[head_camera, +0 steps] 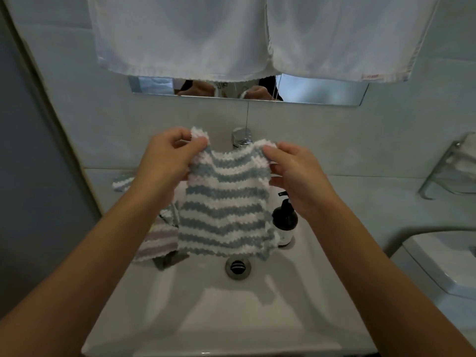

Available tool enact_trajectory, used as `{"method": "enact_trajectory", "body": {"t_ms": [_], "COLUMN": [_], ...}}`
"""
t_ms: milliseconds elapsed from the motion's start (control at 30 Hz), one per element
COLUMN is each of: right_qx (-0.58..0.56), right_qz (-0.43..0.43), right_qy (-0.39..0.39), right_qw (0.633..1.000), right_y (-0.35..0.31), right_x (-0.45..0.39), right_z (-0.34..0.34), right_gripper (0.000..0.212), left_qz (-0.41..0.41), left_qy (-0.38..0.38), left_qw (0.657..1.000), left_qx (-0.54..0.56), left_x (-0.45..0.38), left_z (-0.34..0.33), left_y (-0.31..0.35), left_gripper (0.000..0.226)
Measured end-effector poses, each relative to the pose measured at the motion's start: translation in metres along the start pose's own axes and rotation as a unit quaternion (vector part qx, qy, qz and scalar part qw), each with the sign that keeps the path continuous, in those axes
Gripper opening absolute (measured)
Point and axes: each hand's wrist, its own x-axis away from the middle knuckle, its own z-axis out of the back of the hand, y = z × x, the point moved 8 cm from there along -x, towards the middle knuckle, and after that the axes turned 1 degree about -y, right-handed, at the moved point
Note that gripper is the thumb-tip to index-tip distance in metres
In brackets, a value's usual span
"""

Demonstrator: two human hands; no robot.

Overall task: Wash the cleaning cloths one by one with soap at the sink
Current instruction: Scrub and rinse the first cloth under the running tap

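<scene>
Your left hand (164, 155) and right hand (293, 171) pinch the striped cloth's (224, 210) top corners; it hangs above the sink (231, 318), near the soap bottle (284, 222).

Two white towels (180, 34) (347, 34) hung side by side high on the pale tiled wall (386, 130), their lower hems draped over the top of a narrow mirror (322, 90). A thin cord (247, 114) dangled from the towels down the tiles. Far right, a chrome wire rack (445, 171) was fixed to the wall, something pale sitting in it, too blurred to make out. Below it showed the corner of a white toilet cistern (443, 264). Along the left side ran a grey door frame (33, 150).
</scene>
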Motion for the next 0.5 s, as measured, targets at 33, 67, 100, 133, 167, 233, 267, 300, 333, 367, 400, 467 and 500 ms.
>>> {"method": "enact_trajectory", "body": {"t_ms": [33,67,100,133,167,233,267,300,333,367,400,467,500], "right_qx": [0.018,0.032,0.042,0.044,0.043,0.040,0.038,0.036,0.032,0.029,0.023,0.008,0.007], "right_qz": [0.009,0.017,0.025,0.034,0.047,0.074,0.082,0.087,0.088,0.088,0.086,0.078,0.076], "right_qy": [-0.002,-0.003,-0.002,0.003,0.012,0.037,0.045,0.048,0.047,0.044,0.038,0.027,0.026], "right_qw": [1.000,0.999,0.999,0.998,0.998,0.996,0.995,0.994,0.994,0.995,0.995,0.997,0.997], "right_y": [-0.002,-0.004,-0.005,-0.007,-0.008,-0.012,-0.013,-0.013,-0.013,-0.013,-0.014,-0.015,-0.016], "right_x": [0.001,0.002,0.003,0.004,0.005,0.005,0.005,0.005,0.006,0.006,0.007,0.010,0.010], "right_z": [-0.007,-0.014,-0.021,-0.026,-0.030,-0.031,-0.030,-0.029,-0.029,-0.028,-0.028,-0.027,-0.025], "right_gripper": [0.016,0.016,0.017,0.018,0.018,0.018,0.017,0.018,0.019,0.021,0.024,0.029,0.028], "left_qz": [-0.011,-0.032,-0.064,-0.102,-0.139,-0.190,-0.201,-0.208,-0.218,-0.229,-0.238,-0.238,-0.225], "left_qy": [-0.003,0.000,0.010,0.026,0.038,0.047,0.045,0.041,0.035,0.029,0.014,-0.048,-0.095], "left_qw": [1.000,0.999,0.996,0.990,0.982,0.966,0.961,0.958,0.953,0.947,0.942,0.940,0.946], "left_qx": [-0.010,-0.028,-0.057,-0.090,-0.122,-0.168,-0.182,-0.195,-0.208,-0.223,-0.237,-0.239,-0.215], "left_x": [0.003,0.006,0.009,0.013,0.017,0.024,0.027,0.029,0.030,0.032,0.032,0.031,0.031], "left_z": [-0.008,-0.015,-0.020,-0.025,-0.028,-0.035,-0.038,-0.039,-0.041,-0.043,-0.046,-0.053,-0.057], "left_y": [0.003,0.007,0.012,0.018,0.023,0.032,0.034,0.035,0.037,0.039,0.039,0.036,0.032], "left_gripper": [0.015,0.014,0.015,0.016,0.016,0.011,0.008,0.006,0.006,0.010,0.015,0.025,0.030]}}
